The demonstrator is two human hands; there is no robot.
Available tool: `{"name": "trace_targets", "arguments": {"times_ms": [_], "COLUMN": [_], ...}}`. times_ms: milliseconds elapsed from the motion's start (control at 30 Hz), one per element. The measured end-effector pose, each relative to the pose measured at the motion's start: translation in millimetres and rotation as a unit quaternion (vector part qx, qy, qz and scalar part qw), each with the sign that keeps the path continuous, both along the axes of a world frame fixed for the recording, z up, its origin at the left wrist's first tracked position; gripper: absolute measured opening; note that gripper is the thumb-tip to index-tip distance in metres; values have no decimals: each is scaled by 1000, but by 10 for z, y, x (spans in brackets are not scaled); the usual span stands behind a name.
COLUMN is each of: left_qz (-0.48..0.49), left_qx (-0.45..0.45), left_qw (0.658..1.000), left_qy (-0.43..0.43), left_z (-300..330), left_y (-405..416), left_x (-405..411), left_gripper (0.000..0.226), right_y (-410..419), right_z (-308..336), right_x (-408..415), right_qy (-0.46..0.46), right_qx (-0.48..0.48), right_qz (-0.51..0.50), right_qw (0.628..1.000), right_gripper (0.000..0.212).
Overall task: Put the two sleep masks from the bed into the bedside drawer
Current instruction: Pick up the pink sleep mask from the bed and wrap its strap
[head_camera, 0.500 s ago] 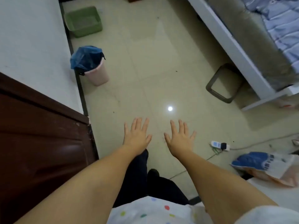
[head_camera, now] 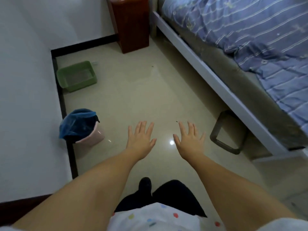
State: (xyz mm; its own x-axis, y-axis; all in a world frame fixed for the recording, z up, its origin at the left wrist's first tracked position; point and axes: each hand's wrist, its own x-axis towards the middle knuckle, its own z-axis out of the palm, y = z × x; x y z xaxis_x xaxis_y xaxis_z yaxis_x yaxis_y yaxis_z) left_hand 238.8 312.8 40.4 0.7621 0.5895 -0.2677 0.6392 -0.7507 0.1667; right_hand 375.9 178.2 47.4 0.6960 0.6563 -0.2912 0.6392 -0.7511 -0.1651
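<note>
Since the earlier frame the view had swung up and right, so the bed (head_camera: 250, 47) filled the right side, a brown bedside cabinet (head_camera: 131, 24) had come into sight at the far wall, and the dark door at the near left had slipped almost out of view. Both hands stayed stretched forward over the tiled floor (head_camera: 141, 97), much as before.

On the bed lay a rumpled blue striped cover (head_camera: 260, 39) over a grey mattress, with a white frame rail along the floor side. No sleep mask could be made out on it, and I cannot tell where either one lay. The cabinet stood in the far corner of the floor, just beside the bed's head end; whether its drawer was open could not be seen.

Along the floor's left edge sat a green basin (head_camera: 76, 76) and, nearer, a pink bin with a blue liner (head_camera: 80, 127).

The left hand (head_camera: 140, 142) and right hand (head_camera: 190, 144) were both flat, fingers spread wide, holding nothing.
</note>
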Motion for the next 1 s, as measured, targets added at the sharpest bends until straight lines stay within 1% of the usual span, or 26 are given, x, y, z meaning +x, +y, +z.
{"name": "trace_targets", "arguments": {"times_ms": [133,267,400,500,567,667,833,933,1000], "left_qz": [-41,-76,-63,-58,-45,-22,-4,-1,-22], "left_qx": [3,22,21,24,18,31,38,39,41], "left_qw": [999,996,997,998,998,999,999,999,998], "left_qy": [-19,-42,-28,-21,-28,-33,-25,-36,-41], "left_z": [68,13,-12,51,103,151,60,21,61], "left_y": [662,1301,1963,2387,2704,3241,4383,5152,5631], "left_x": [913,1970,3000,3685,4104,4634,5591,6312,6820], "left_gripper": [66,66,66,66,67,67,66,67,68], "right_y": [555,1231,1881,2305,2657,3284,4443,5102,5493], "right_z": [76,-1,-30,4,39,84,57,60,91], "right_x": [856,1842,2897,3665,4144,4742,5733,6418,6873], "right_qy": [-7,-32,-28,-30,-31,-30,-39,-34,-34], "right_qx": [-4,21,27,12,-3,4,21,33,31], "right_qz": [-33,-38,-25,-16,-10,8,40,22,-1], "right_qw": [999,999,999,999,999,1000,998,999,999], "right_gripper": [58,58,58,60,61,62,60,59,59]}}
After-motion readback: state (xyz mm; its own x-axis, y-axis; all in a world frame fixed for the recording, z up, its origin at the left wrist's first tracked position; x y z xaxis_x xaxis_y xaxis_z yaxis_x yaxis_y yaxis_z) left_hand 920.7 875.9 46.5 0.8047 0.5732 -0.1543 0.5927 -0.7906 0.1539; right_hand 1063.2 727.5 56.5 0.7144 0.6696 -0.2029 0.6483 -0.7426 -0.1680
